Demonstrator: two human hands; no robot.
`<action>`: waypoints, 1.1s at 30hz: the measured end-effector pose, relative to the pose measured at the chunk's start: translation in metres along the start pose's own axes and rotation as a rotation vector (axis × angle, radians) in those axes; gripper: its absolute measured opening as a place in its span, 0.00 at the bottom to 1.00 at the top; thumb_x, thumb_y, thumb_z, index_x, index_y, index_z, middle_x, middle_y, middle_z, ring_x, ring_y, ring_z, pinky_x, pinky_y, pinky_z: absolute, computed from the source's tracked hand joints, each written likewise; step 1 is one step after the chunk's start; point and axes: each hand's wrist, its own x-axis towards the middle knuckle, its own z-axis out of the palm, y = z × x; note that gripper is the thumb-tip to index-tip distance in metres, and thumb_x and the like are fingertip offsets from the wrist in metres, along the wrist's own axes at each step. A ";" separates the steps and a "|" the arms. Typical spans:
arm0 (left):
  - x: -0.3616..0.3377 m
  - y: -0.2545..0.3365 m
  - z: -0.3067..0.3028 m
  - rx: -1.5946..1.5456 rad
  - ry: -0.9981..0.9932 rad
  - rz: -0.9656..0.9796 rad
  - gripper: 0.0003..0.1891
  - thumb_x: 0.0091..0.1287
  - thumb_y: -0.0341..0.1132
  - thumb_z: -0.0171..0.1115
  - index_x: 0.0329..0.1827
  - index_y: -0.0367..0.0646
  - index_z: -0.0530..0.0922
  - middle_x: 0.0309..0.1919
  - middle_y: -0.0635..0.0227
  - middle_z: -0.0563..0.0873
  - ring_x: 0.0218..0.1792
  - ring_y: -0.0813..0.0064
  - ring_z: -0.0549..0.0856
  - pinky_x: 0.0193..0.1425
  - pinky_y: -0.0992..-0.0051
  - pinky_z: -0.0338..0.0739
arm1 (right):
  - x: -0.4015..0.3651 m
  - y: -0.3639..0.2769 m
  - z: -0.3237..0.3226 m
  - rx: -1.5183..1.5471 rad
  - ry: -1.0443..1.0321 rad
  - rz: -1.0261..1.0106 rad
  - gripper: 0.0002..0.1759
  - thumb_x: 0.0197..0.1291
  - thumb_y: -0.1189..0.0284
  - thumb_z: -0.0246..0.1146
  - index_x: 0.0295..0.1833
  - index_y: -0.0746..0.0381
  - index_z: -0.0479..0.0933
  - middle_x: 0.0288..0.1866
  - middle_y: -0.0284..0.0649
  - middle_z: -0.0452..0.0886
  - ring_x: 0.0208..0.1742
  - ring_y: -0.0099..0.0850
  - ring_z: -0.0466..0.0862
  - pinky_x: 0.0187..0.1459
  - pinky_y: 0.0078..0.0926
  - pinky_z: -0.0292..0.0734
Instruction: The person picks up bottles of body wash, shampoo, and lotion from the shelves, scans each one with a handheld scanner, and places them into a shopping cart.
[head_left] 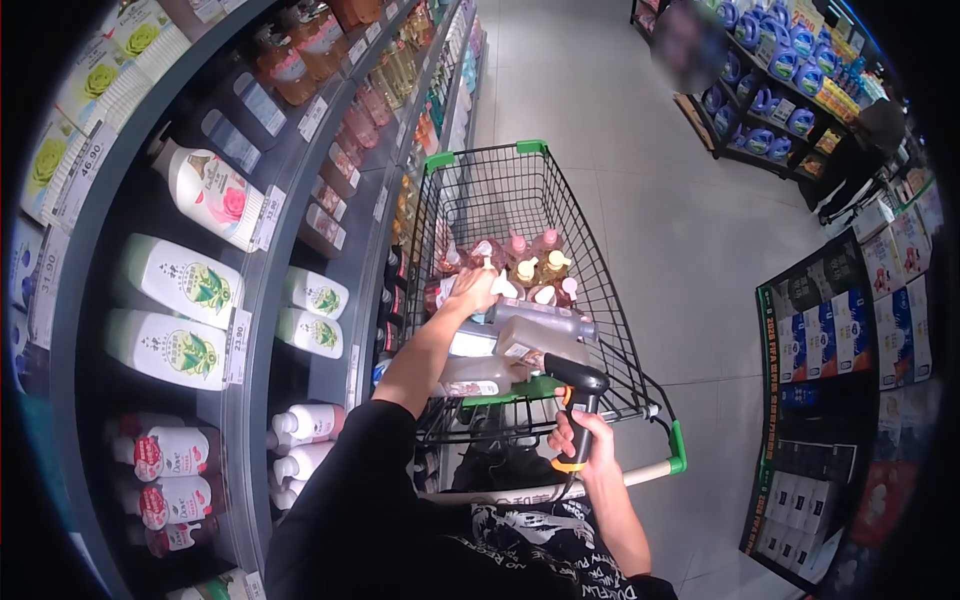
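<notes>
A black wire shopping cart (600,300) with green corners stands in front of me, with several pump bottles inside. My left hand (474,291) reaches into it, fingers closed at the top of a pump bottle (483,250) with a pinkish body; the exact grip is partly hidden. Beside it stand bottles with pink pumps (549,238) and yellow pumps (558,260). Closer to me, clear bottles (545,341) lie on their sides. My right hand (590,442) is wrapped round the handle of a black and orange barcode scanner (577,376), held above the cart's handle end.
Shelves of body wash bottles (190,280) run close along the left, with price tags (238,345) on their edges. A display of boxed goods (825,335) stands at the right. Farther back are a detergent display (765,80) and a person (860,150) in dark clothes.
</notes>
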 end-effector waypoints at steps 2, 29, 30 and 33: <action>0.012 -0.014 0.030 0.021 -0.205 -0.124 0.21 0.53 0.37 0.68 0.50 0.41 0.78 0.47 0.52 0.84 0.52 0.55 0.82 0.59 0.61 0.72 | 0.000 0.000 -0.001 -0.011 0.035 -0.005 0.24 0.60 0.70 0.57 0.63 0.62 0.67 0.19 0.36 0.68 0.13 0.26 0.67 0.30 0.30 0.71; -0.456 0.027 -0.138 -0.409 1.735 -0.652 0.07 0.65 0.20 0.57 0.45 0.33 0.76 0.38 0.61 0.84 0.39 0.77 0.84 0.41 0.78 0.81 | 0.064 0.047 0.068 -0.469 -0.394 0.445 0.25 0.59 0.71 0.59 0.63 0.63 0.66 0.20 0.38 0.71 0.14 0.28 0.70 0.27 0.31 0.72; -0.467 0.026 -0.149 -0.262 1.873 -0.654 0.08 0.64 0.20 0.57 0.46 0.34 0.75 0.40 0.61 0.83 0.40 0.77 0.83 0.44 0.78 0.80 | 0.065 0.052 0.063 -0.464 -0.377 0.471 0.25 0.59 0.71 0.59 0.62 0.63 0.66 0.21 0.38 0.72 0.15 0.28 0.70 0.28 0.31 0.72; -0.501 0.032 -0.192 0.119 2.005 -0.858 0.17 0.62 0.26 0.63 0.53 0.36 0.72 0.47 0.61 0.79 0.49 0.72 0.80 0.53 0.73 0.74 | 0.063 0.048 0.060 -0.523 -0.379 0.486 0.25 0.60 0.72 0.55 0.64 0.63 0.65 0.20 0.37 0.70 0.15 0.28 0.69 0.29 0.33 0.71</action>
